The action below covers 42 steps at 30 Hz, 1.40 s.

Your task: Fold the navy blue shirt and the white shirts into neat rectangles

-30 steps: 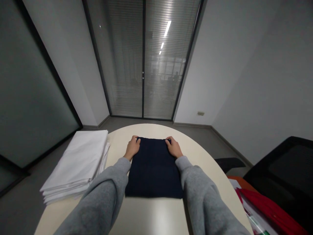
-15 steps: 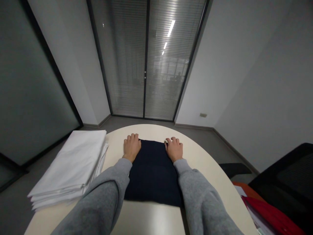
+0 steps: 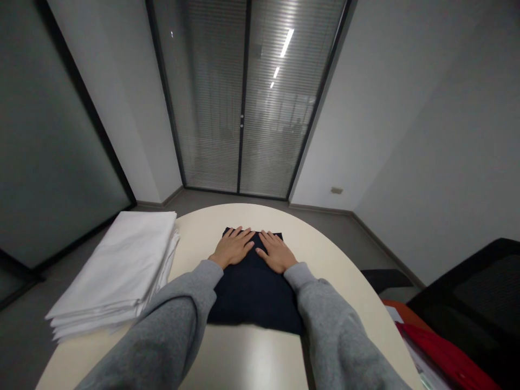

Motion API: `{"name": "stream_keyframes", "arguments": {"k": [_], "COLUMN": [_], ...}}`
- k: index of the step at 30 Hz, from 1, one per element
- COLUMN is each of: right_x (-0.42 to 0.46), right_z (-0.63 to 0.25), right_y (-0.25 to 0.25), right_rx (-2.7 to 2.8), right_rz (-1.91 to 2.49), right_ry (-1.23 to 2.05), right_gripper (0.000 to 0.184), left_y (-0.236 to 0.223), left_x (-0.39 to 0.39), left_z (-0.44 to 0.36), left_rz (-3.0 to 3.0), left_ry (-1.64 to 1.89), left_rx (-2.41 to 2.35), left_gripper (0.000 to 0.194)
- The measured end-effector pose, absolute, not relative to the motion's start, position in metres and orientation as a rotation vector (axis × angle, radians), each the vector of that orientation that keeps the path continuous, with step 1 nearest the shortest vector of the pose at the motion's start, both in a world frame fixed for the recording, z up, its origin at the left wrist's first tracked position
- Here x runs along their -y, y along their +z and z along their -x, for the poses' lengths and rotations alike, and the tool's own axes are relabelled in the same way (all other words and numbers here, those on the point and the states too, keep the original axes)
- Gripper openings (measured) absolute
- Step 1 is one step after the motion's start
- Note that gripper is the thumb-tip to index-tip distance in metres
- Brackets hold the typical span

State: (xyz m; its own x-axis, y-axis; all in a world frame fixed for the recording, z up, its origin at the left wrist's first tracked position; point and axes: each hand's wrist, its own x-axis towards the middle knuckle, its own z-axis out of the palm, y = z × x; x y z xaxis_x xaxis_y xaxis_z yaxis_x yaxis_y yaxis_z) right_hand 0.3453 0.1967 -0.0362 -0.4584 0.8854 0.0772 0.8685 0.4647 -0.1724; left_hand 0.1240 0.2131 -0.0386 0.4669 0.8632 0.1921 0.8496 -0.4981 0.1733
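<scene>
A dark navy folded cloth [image 3: 255, 298] lies flat on the pale tabletop in front of me. On its far left part rests my left hand [image 3: 234, 246], palm down with the fingers stretched out. My right hand [image 3: 276, 252] lies flat on the far right part, its fingers also extended. The two thumbs point toward each other with a narrow gap of cloth between them. Neither hand grips anything. Both forearms, in grey sleeves, partly cover the cloth's side edges.
A stack of folded white cloths [image 3: 117, 265] sits at the table's left. The table [image 3: 333, 287] has a rounded far edge. To the right stand a black chair [image 3: 479, 287] and red and orange items [image 3: 442, 352]. Glass doors [image 3: 244, 135] are beyond.
Both hands have moved inward from the cloth's side edges onto its top. Their fingers, curled at the far corners before, now lie flat and stretched out.
</scene>
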Motion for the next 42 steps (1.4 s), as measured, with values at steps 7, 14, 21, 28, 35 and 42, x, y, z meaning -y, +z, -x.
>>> {"name": "stream_keyframes", "arguments": {"k": [7, 14, 21, 28, 35, 42], "right_x": [-0.219, -0.261, -0.246, -0.215, -0.16, -0.067], "right_z": [-0.356, -0.38, -0.385, -0.388, -0.368, -0.34], "right_y": [-0.012, 0.015, 0.029, 0.054, 0.087, 0.097], "right_rx": [2.43, 2.489, 2.58, 2.594, 2.721, 2.64], "right_rz": [1.774, 1.944, 1.737, 1.731, 1.839, 1.802], "right_ry": [0.259, 0.621, 1.125, 0.974, 0.445, -0.129], "right_gripper": [0.066, 0.077, 0.053, 0.058, 0.033, 0.026], "left_y": [-0.025, -0.002, 0.016, 0.059, 0.088, 0.016], "left_x": [-0.221, -0.242, -0.225, -0.192, -0.082, 0.014], "left_z": [-0.104, -0.086, -0.081, -0.097, -0.125, -0.134], "left_rz": [-2.281, -1.959, -1.963, -2.174, -2.649, -2.675], "left_ry": [0.534, 0.277, 0.17, 0.42, 0.87, 0.237], "left_rx": [-2.005, -1.802, -1.475, -1.321, -1.504, -1.111], "left_gripper": [0.056, 0.061, 0.024, 0.02, 0.04, 0.072]}}
